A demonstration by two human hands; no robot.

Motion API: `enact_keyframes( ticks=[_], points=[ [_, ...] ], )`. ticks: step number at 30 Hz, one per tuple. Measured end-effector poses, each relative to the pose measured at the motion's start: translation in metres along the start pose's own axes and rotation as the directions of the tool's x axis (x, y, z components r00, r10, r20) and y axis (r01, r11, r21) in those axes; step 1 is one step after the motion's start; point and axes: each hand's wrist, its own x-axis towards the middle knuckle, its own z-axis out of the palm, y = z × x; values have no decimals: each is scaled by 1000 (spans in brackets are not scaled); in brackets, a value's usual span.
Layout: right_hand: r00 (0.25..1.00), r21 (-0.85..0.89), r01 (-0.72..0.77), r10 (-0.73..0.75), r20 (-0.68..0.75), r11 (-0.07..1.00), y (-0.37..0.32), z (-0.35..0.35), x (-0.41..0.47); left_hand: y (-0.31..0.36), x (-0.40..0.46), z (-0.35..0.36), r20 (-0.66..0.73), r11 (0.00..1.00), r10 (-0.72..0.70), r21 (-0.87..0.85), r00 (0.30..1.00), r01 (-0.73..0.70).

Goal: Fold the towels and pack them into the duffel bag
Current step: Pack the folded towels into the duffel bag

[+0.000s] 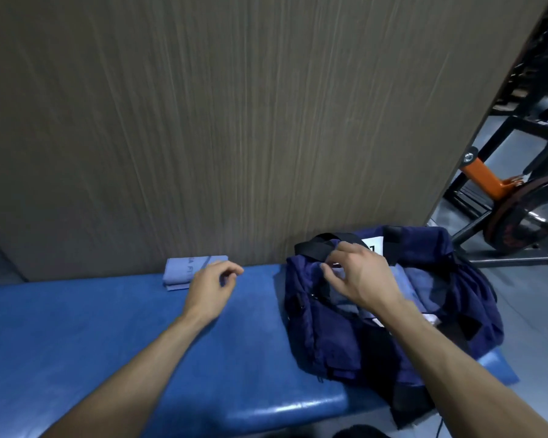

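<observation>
A navy duffel bag (377, 336) with black straps lies open at the right end of the blue padded bench (108, 343). Light blue towel fabric (424, 279) shows inside its opening. A folded light blue towel (181, 270) rests on the bench against the wall. My left hand (211, 286) hovers just right of that folded towel, fingers loosely curled, holding nothing. My right hand (358, 275) is over the bag's opening, fingers spread and bent, near the black strap (317, 246); whether it touches the fabric is unclear.
A wood-grain wall panel (234, 121) rises directly behind the bench. Right of it stands gym equipment: a black frame with an orange bar (484, 178) and a weight plate (532, 213) on grey floor. The bench ends just beyond the bag.
</observation>
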Motion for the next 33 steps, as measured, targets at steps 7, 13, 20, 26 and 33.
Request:
enact_keyframes(
  ticks=[7,13,20,26,33],
  points=[
    [981,250,147,-174,89,957,-97,34,51,-69,8,-51,-285,886,-457,-64,843,459],
    [837,335,-38,-152,525,942,-135,92,75,-93,21,-64,-160,737,-635,171,756,654],
    [629,305,-266,-75,774,915,-153,117,75,-88,38,-53,-113,669,-710,201,695,716],
    [626,294,-280,-58,777,914,-152,113,70,-84,35,-46,-85,705,-709,-41,700,708],
    [683,368,-321,-56,728,873,-146,90,66,-52,29,-53,-115,821,-519,-341,847,457]
  ],
)
